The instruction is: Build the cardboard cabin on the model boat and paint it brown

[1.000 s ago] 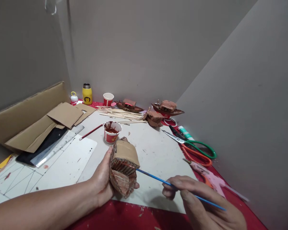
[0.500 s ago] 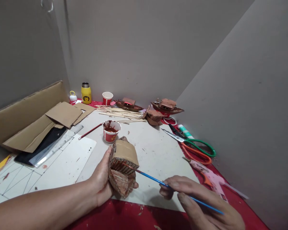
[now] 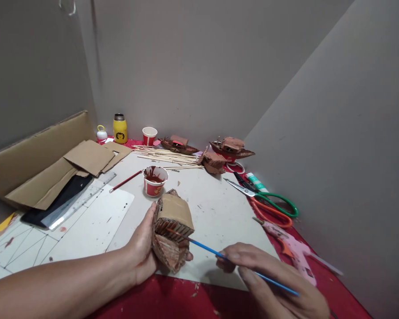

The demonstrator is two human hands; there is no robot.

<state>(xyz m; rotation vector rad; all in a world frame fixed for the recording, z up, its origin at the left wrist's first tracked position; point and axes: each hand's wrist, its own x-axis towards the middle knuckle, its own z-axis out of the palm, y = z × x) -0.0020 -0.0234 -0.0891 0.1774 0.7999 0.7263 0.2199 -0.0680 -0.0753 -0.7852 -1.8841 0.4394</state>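
A small cardboard boat [image 3: 174, 212] with a curved, unpainted roof and a brown-painted hull is gripped by my left hand [image 3: 144, 248] from the left and beneath. Some of my left fingers are hidden behind it. My right hand [image 3: 252, 270] pinches a blue paintbrush [image 3: 206, 248], whose tip reaches under the roof's near edge, at the ribbed inner side. Whether the bristles touch the cardboard is hard to see. Just beyond the boat stands a paper cup [image 3: 154, 186] with brown paint inside and on its rim.
Thin sticks [image 3: 168, 155] and brown model boats [image 3: 232, 146] lie at the back. On the right are scissors [image 3: 262, 194] and a pink glue gun [image 3: 294, 248]. Cardboard sheets [image 3: 86, 157], a ruler [image 3: 78, 201], a pencil [image 3: 126, 181] and a yellow bottle [image 3: 120, 128] are at the left.
My right hand and the paintbrush have shifted slightly left, the tip going a little further under the roof. My left hand still holds the boat in nearly the same place.
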